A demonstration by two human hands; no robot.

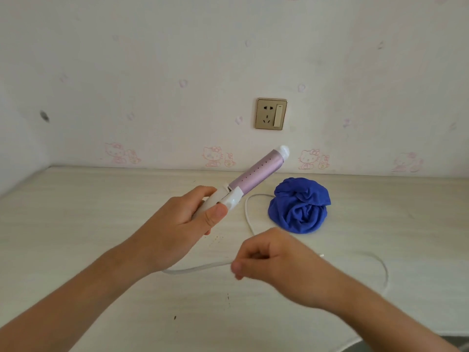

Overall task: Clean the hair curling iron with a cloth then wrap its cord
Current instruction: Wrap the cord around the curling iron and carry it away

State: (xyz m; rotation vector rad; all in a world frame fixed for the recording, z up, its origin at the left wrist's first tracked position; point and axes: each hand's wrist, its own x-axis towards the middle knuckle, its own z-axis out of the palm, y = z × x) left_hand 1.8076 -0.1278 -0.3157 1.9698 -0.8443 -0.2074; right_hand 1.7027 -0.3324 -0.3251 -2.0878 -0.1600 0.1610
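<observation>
My left hand (182, 219) grips the white handle of the curling iron (256, 172), whose lilac barrel with a white tip points up and to the right above the table. Its white cord (247, 212) loops over the tabletop and runs under my right hand (274, 252). That hand's fingers are curled and pinch the cord near the table. More cord curves round at the right (384, 270). A crumpled blue cloth (299, 205) lies on the table, right of the iron and beyond my right hand.
The pale wooden table (101, 224) meets a papered wall with cartoon cat prints. A gold wall socket with a switch (271, 114) sits above the iron. Small crumbs and dark specks (215, 238) lie on the tabletop.
</observation>
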